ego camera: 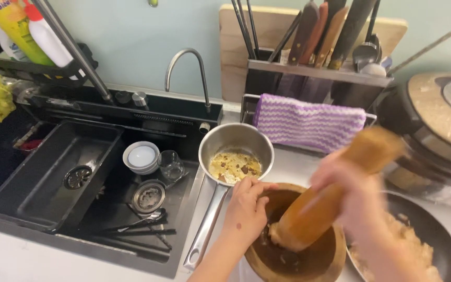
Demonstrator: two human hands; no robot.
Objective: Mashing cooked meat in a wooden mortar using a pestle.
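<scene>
My right hand [353, 196] grips a thick wooden pestle [335, 188], blurred, with its lower end down in a wooden mortar [309, 263] at the counter's front. My left hand [246, 209] rests on the mortar's left rim. Pale mashed food sits at the pestle's tip inside the bowl. Just behind the mortar stands a small steel saucepan [236, 138] with yellowish food scraps in it, its long handle pointing toward me.
A black sink [53, 177] on the left holds a stack of white bowls [141, 156], a glass [171, 164] and chopsticks. A dark pan with pale food [418, 240] sits at right. Behind are a purple striped cloth [309, 122], a knife rack [319, 57] and a faucet [186, 68].
</scene>
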